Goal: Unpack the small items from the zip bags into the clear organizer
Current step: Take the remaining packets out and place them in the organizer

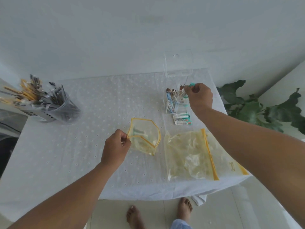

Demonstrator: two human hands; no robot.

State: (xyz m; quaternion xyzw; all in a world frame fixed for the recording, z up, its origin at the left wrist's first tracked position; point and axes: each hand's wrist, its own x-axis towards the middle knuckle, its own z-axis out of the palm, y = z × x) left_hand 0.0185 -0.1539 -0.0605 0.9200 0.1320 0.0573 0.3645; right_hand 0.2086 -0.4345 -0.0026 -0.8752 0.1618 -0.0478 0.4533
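Observation:
My left hand (115,147) pinches the yellow rim of a small zip bag (145,137), holding its mouth open; a few teal-capped tubes still lie inside. My right hand (200,96) grips a teal-capped tube (191,84) over the clear organizer (173,103), which stands at the back right with its lid up. The organizer's compartments hold several small packets and tubes. A larger, crumpled zip bag (189,154) lies flat near the table's front right corner.
A few white tubes (182,119) lie on the white tablecloth (66,146) just in front of the organizer. A grey cup (61,109) crammed with wrapped sticks stands at the left. A leafy plant (257,104) is off the table's right edge.

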